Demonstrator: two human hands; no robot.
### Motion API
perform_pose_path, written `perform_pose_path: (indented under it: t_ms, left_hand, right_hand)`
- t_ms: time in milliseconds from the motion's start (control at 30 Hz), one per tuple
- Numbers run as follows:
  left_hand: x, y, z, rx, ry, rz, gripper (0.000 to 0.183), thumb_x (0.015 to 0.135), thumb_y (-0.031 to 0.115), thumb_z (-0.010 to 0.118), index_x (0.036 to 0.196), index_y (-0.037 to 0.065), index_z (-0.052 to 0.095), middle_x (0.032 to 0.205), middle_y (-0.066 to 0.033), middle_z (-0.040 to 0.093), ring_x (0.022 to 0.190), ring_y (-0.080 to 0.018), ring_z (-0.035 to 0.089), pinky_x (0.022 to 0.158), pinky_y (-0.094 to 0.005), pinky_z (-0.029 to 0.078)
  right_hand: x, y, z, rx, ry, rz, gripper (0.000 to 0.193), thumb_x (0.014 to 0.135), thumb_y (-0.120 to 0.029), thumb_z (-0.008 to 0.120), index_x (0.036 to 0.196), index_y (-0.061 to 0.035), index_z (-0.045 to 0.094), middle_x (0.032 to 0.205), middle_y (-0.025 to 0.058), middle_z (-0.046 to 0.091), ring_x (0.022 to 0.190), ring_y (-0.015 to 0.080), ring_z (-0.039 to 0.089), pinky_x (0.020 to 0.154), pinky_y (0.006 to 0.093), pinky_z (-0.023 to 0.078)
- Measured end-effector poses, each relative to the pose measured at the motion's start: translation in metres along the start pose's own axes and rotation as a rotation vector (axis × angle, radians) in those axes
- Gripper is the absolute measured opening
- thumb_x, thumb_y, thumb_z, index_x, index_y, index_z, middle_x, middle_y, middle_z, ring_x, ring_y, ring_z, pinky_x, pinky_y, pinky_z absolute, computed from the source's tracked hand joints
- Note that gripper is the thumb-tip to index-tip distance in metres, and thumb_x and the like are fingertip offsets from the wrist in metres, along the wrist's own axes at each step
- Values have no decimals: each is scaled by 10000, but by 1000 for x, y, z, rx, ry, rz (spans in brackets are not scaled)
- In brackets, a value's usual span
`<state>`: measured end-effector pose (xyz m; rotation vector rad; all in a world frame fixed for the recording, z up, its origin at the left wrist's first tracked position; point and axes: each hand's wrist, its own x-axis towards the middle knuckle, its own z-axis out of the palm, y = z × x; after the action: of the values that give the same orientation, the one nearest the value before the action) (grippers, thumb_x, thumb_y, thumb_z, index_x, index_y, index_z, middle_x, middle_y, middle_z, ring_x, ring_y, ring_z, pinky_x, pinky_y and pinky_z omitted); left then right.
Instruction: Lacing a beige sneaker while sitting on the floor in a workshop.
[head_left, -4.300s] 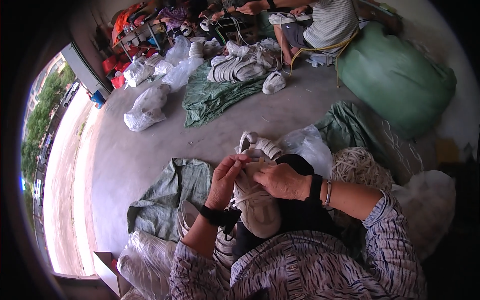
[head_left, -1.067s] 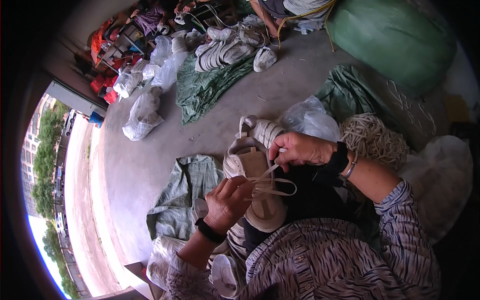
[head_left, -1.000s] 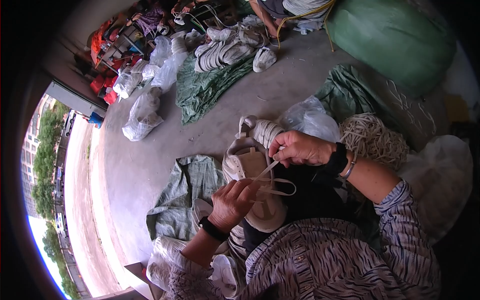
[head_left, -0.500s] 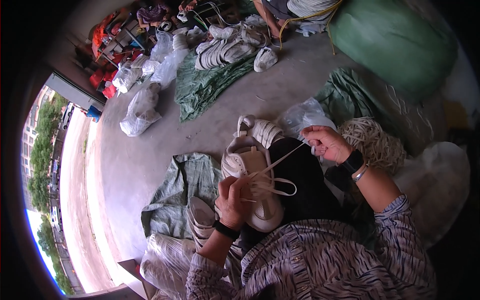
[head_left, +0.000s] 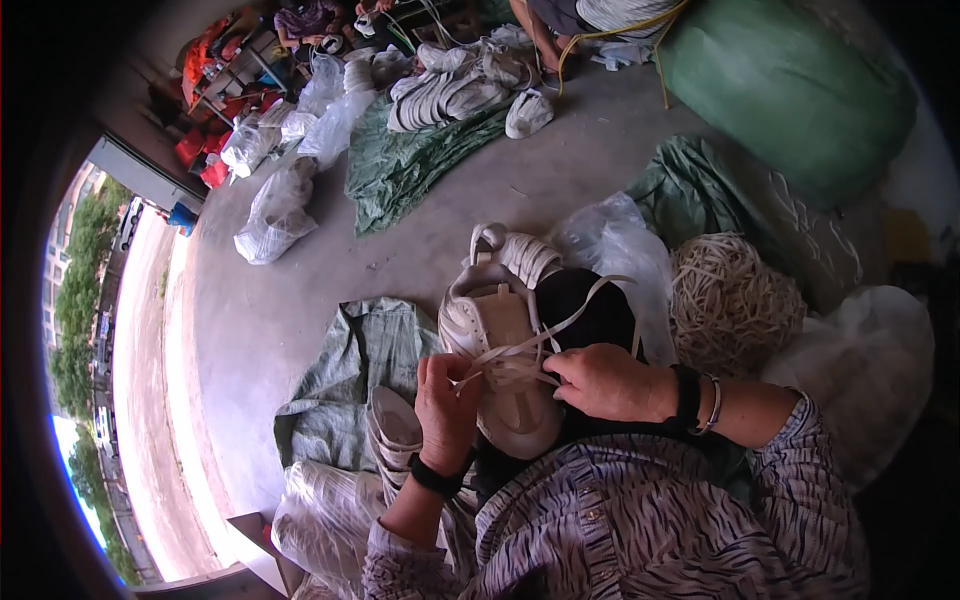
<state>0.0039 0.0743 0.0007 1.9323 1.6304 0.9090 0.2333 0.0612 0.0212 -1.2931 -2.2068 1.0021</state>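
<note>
A cream-white sneaker rests on my lap over dark cloth, toe toward me. A flat white shoelace runs across its upper; a loose length arcs up to the right and hangs down. At the shoe's left side, my left hand is closed in a pinch on the lace. My right hand has its thumb and forefinger pinched together at the right edge of the lacing, apparently on a lace strand, though the fingertips partly hide it. Just beyond the shoe lies a stack of pale shoe parts.
A bundle of laces sits to my right beside clear plastic bags. More shoe parts lie at my left near a green sheet. Farther off are piled shoes, a big green sack and other people at work.
My right hand has come down and left from the pulled-out lace to the shoe's right side. The taut lace has gone slack into an arc. My left hand stays beside the shoe.
</note>
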Motion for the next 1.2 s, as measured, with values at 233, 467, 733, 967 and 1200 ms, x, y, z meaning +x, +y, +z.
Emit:
perform_pose_path:
  t_ms: [233, 467, 733, 967, 1200]
  left_hand:
    - [-1, 9, -6, 146, -39, 69, 184, 792, 156, 667, 872, 76, 523, 829, -106, 558, 772, -330, 589, 637, -398, 472]
    - [9, 1, -24, -300, -67, -79, 165, 882, 171, 600, 882, 46, 492, 684, -58, 569, 591, -179, 554, 568, -323, 463]
    - [89, -21, -114, -1346, 319, -247, 222, 963, 154, 476, 1133, 22, 532, 596, 78, 305, 473, -23, 248, 407, -197, 191]
    - [64, -54, -91, 134, 276, 82, 172, 923, 74, 476, 1010, 33, 619, 971, -110, 586, 710, -186, 571, 576, -280, 455]
    - [34, 29, -35, 411, -223, 588, 183, 727, 162, 684, 908, 173, 660, 696, -3, 480, 662, -170, 581, 507, -323, 477]
  right_hand:
    - [-6, 7, -24, -170, 101, -71, 78, 755, -145, 669, 763, -71, 645, 727, 74, 556, 677, 280, 595, 608, 374, 474]
    - [-4, 7, -28, -64, 117, -205, 67, 735, -92, 689, 762, -55, 641, 745, 68, 547, 657, 259, 585, 605, 355, 471]
    - [17, 10, -11, -13, 208, -272, 126, 779, -54, 646, 904, -41, 648, 830, 80, 612, 652, 207, 601, 617, 326, 494]
    - [17, 0, -43, 785, 281, 49, 184, 917, -92, 503, 1055, -35, 609, 608, 20, 581, 458, 23, 500, 394, 170, 376]
    - [29, 16, -21, 11, 249, -161, 280, 783, -39, 606, 1049, -51, 518, 873, 131, 618, 828, 324, 625, 692, 406, 498]
